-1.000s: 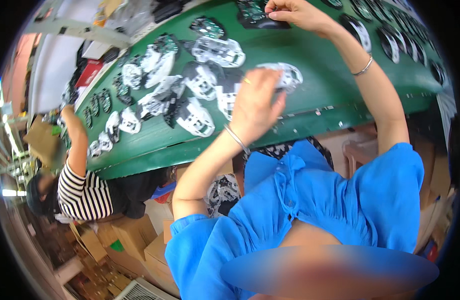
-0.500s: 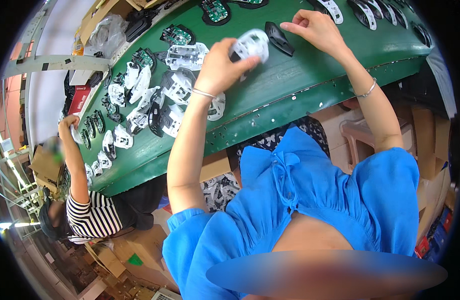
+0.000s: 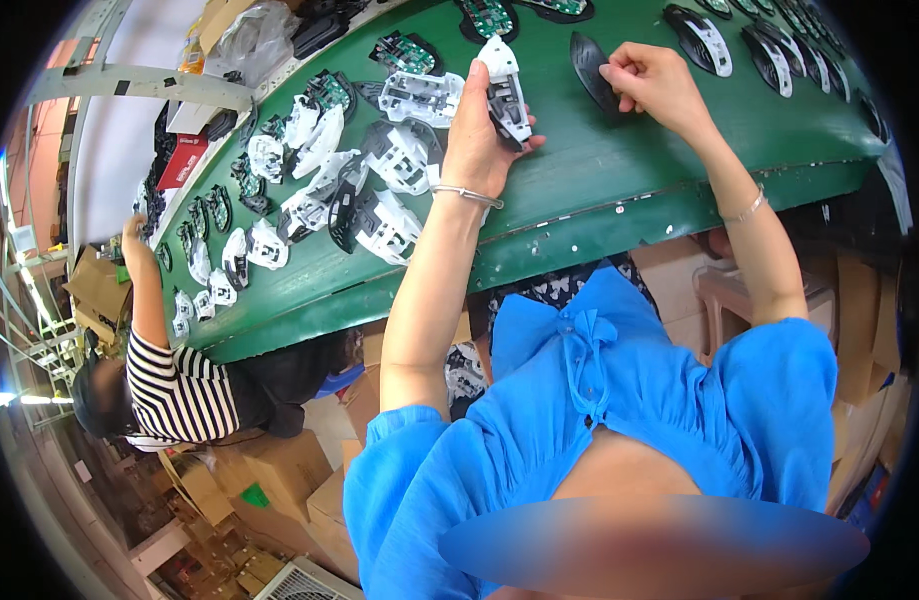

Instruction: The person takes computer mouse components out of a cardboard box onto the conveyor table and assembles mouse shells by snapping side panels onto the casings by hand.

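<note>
My left hand (image 3: 481,140) is wrapped around a white and black mouse shell part (image 3: 506,95), held upright above the green bench with its hollow, ribbed inside in view. To the right of it, my right hand (image 3: 654,85) has its fingers curled into a pinch at the right edge of a black curved plastic shell (image 3: 591,72). That shell looks tilted, and the fingertips partly cover its edge. Beside my left hand lies a white moulded frame (image 3: 419,98), with more white shells (image 3: 397,155) nearer to me.
Black bases with green circuit boards (image 3: 487,18) line the far side of the green bench (image 3: 579,190). Several black and white shells (image 3: 701,40) stand at the right. At the left, a co-worker in a striped top (image 3: 184,390) reaches onto the bench. A plastic stool (image 3: 764,300) stands below.
My left hand has turned the mouse part from flat and blurred to upright, its inside now showing. My right hand has come down onto the black shell's edge. The whole view has shifted slightly.
</note>
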`<action>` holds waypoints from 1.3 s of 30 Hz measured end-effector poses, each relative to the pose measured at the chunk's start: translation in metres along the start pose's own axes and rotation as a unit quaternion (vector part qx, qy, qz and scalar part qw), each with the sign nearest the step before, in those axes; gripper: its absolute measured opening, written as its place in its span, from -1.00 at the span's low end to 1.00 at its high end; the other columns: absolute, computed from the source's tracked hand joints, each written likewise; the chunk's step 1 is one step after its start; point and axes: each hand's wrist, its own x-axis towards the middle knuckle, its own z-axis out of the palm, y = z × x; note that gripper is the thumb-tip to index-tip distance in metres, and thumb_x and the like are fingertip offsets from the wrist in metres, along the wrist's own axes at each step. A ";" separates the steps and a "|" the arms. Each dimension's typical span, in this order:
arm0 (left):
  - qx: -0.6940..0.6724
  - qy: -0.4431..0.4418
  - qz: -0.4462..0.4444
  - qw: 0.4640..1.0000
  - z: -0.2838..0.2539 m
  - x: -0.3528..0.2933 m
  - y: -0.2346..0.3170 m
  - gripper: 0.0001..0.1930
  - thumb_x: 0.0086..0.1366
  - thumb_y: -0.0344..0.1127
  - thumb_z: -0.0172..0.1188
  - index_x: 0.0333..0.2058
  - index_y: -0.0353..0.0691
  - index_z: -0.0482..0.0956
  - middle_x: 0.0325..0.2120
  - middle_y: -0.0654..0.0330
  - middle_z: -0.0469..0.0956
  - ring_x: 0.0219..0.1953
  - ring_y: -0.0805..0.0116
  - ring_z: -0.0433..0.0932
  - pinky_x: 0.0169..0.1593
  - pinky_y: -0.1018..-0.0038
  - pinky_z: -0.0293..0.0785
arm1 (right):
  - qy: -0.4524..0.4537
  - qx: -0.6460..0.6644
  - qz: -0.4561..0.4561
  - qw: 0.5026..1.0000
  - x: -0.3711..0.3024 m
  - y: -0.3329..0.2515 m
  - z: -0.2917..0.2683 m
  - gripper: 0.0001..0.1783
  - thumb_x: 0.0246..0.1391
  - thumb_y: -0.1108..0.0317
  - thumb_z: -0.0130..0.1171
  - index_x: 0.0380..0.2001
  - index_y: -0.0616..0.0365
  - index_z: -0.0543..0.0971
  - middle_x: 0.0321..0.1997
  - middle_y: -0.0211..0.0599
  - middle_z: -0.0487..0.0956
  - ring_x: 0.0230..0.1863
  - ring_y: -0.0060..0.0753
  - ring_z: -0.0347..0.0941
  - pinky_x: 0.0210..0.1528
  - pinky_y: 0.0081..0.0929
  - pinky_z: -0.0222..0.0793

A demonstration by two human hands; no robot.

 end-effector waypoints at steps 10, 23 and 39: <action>-0.052 -0.059 0.115 0.990 0.012 0.000 -0.011 -0.49 0.38 0.18 -0.31 -0.26 -0.11 0.47 -0.45 0.29 0.49 -0.44 0.48 0.44 -0.46 0.50 0.36 | 0.038 0.251 -0.096 0.963 -0.016 -0.072 0.036 -0.83 0.05 0.35 0.23 -0.51 0.21 0.52 -0.64 -0.51 0.49 -0.66 -0.76 0.39 -0.65 -0.79 0.21; 0.188 -0.001 0.327 0.926 0.004 -0.018 -0.014 -0.65 0.26 -0.17 0.16 -0.12 -0.29 0.36 -0.30 0.26 0.44 -0.29 0.57 0.38 -0.19 0.60 0.34 | -0.139 0.197 -0.043 0.970 -0.022 -0.077 0.015 -0.77 -0.12 0.33 0.30 -0.50 0.28 0.53 -0.65 -0.39 0.52 -0.63 -0.63 0.46 -0.55 -0.62 0.36; 0.300 -0.138 0.225 0.917 0.023 -0.021 0.006 -0.42 -0.03 -0.13 0.40 -0.08 -0.38 0.48 -0.27 0.13 0.56 -0.22 0.40 0.53 -0.10 0.50 0.44 | -0.189 0.254 0.018 0.948 -0.021 -0.066 -0.044 -0.41 -0.19 0.32 0.30 -0.03 0.34 0.47 -0.11 -0.19 0.56 -0.07 -0.47 0.47 0.02 -0.52 0.37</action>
